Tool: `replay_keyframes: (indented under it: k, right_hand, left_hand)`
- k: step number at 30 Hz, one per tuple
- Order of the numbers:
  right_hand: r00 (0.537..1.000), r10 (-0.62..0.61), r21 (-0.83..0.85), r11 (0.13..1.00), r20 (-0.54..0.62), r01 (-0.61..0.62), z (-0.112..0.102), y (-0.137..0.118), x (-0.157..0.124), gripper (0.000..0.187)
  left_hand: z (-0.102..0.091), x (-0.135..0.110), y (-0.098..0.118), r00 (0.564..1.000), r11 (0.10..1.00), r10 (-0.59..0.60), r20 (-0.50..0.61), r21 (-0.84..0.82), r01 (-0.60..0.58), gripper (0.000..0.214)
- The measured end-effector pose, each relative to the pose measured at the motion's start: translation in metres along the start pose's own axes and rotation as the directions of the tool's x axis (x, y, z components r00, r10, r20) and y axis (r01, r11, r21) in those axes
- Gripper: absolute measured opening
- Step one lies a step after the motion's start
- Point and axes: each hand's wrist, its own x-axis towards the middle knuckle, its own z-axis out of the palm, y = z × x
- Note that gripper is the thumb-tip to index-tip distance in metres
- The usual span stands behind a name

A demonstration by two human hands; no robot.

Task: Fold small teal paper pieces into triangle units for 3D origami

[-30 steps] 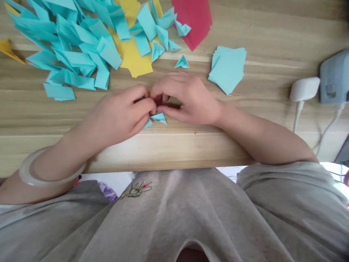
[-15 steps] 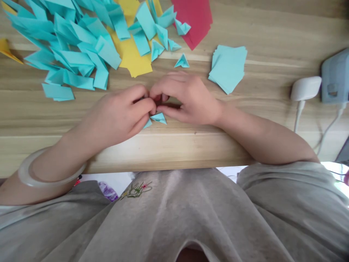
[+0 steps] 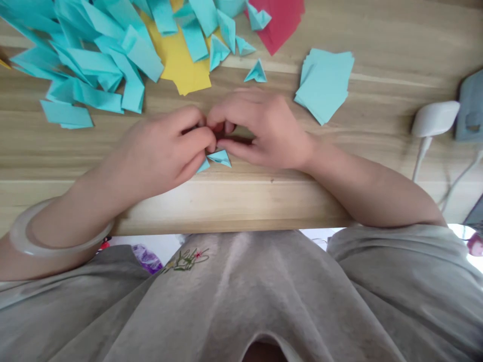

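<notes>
My left hand (image 3: 177, 146) and my right hand (image 3: 260, 128) meet over the wooden table with their fingertips together. Both are closed in a pinch on a small folded piece of turquoise paper (image 3: 220, 158). Its pointed ends stick out just below the fingertips, and the rest is hidden behind my fingers. Just beyond my right hand lies a finished-looking folded paper triangle (image 3: 257, 71). Several similar folded triangles (image 3: 218, 52) are farther up, beside the yellow paper.
A large heap of folded turquoise strips (image 3: 94, 65) covers the upper left. Yellow sheets (image 3: 184, 70) and red sheets (image 3: 281, 25) lie at the back. A stack of flat turquoise paper (image 3: 324, 85) is to the right, then a white charger (image 3: 435, 118) with a cable and a grey box (image 3: 470, 110).
The view has shifted slightly, so the paper at the back sits higher in the picture. My hands keep nearly the same pinch, fingertips together.
</notes>
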Motion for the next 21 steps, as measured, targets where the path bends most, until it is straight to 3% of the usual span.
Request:
replay_keyframes:
  k: [6,13,21]
  right_hand:
    - [1.000,-0.011,-0.005,1.000,-0.005,0.011,-0.0005,0.0005,0.0004,0.015]
    - [0.999,0.036,-0.016,0.999,0.033,-0.036,0.0003,0.0029,0.0010,0.014]
    - [1.000,0.012,-0.005,1.000,-0.013,-0.012,0.0021,0.0033,0.0011,0.015]
  left_hand:
    - [0.0000,0.0001,0.0017,0.998,0.998,-0.052,0.026,-0.032,0.053,0.033]
    - [-0.0007,0.0005,0.0014,1.000,1.000,-0.002,0.017,0.017,0.001,0.031]
    - [0.0015,0.0024,-0.0016,0.991,0.997,0.082,-0.108,0.011,-0.081,0.026]
